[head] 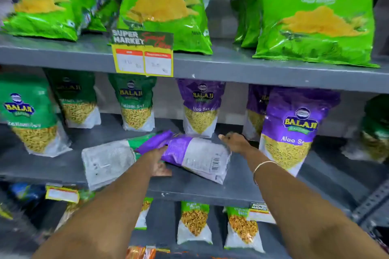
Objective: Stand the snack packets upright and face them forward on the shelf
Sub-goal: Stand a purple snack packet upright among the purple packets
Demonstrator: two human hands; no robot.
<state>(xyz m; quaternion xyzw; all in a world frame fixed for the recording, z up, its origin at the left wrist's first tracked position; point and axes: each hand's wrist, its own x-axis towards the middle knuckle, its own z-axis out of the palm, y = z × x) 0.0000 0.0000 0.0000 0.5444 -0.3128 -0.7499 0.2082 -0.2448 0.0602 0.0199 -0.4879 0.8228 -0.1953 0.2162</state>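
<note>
A purple snack packet point(189, 153) lies on its side on the middle shelf point(237, 187), its back with the barcode facing me. My left hand point(159, 163) grips its purple top end from below. My right hand point(234, 142) rests on its far white bottom end. Under and left of it a green packet point(107, 162) lies flat, back side up. Upright, front-facing packets stand behind: green ones point(134, 103) to the left, purple ones point(201, 107) in the middle and a large purple one point(292, 128) at the right.
The upper shelf point(231, 65) holds big light-green chip bags point(315, 19) and a yellow price tag point(143, 57) on its edge. The lower shelf has small green-topped packets point(194, 223) standing upright. A perforated metal upright point(370, 204) stands at the right.
</note>
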